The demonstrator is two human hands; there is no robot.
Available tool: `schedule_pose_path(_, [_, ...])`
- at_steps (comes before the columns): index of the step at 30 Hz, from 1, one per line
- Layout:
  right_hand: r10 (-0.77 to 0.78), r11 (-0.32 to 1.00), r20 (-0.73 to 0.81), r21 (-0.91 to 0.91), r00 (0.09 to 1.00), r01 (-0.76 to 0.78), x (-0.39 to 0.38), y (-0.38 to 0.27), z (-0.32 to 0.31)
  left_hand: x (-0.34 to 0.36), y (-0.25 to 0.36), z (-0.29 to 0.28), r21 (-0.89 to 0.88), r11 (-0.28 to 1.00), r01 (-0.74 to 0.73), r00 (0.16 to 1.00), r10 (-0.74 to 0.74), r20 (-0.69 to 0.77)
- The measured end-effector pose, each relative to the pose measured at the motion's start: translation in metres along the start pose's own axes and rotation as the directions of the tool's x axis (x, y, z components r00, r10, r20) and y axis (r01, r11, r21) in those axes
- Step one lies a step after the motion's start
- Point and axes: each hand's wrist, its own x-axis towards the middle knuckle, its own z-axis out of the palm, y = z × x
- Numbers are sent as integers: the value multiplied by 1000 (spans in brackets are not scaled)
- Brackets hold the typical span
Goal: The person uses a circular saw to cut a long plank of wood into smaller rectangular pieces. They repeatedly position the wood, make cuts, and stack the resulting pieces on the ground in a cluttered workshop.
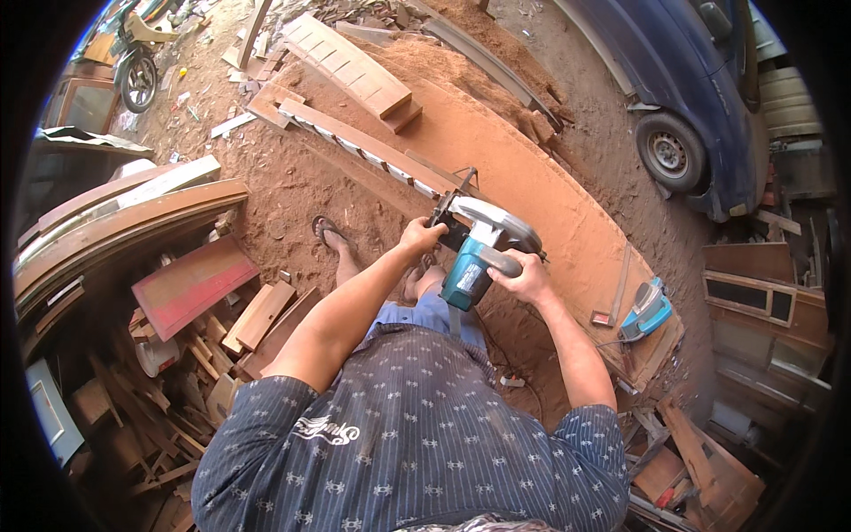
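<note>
My right hand (521,277) is wrapped round the rear handle of a teal circular saw (467,277). The saw's round silver guard points away to the right, over the near edge of a dust-covered wooden worktop (554,244). My left hand (423,237) closes on the black base part at the saw's left side; its fingertips are partly hidden. Just beyond that hand ends a long wooden beam (355,152) with pale marks along its edge, running off to the far left. A thick slotted board (347,66) lies behind it.
A teal power tool (648,310) and a try square (612,297) lie at the worktop's right end. A cord (534,390) trails on the ground. Stacked timber (133,217) and a red-faced panel (195,285) are at left. A blue vehicle (683,80) stands at right.
</note>
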Motion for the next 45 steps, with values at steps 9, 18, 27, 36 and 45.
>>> schedule_pose_path(9, [9, 1000, 6, -11, 1000, -9, 11, -24, 10, 5, 1, -20, 2, 1000, 11, 1000, -11, 25])
schedule_pose_path(18, [34, 999, -4, -42, 999, -34, 24, -41, 18, 11, 4, -38, -12, 1000, -6, 999, 7, 33])
schedule_pose_path(27, [47, 997, -9, -60, 999, -47, 43, -53, 34, 19, 10, -65, -47, 999, 7, 999, -4, 49])
schedule_pose_path(36, [29, 998, -24, -46, 999, -30, 59, -67, 49, 30, 10, -89, -55, 998, 19, 998, -16, 63])
schedule_pose_path(45, [40, 999, -45, -28, 998, -42, 73, -80, 61, 38, 11, -107, -59, 998, 29, 998, -26, 61])
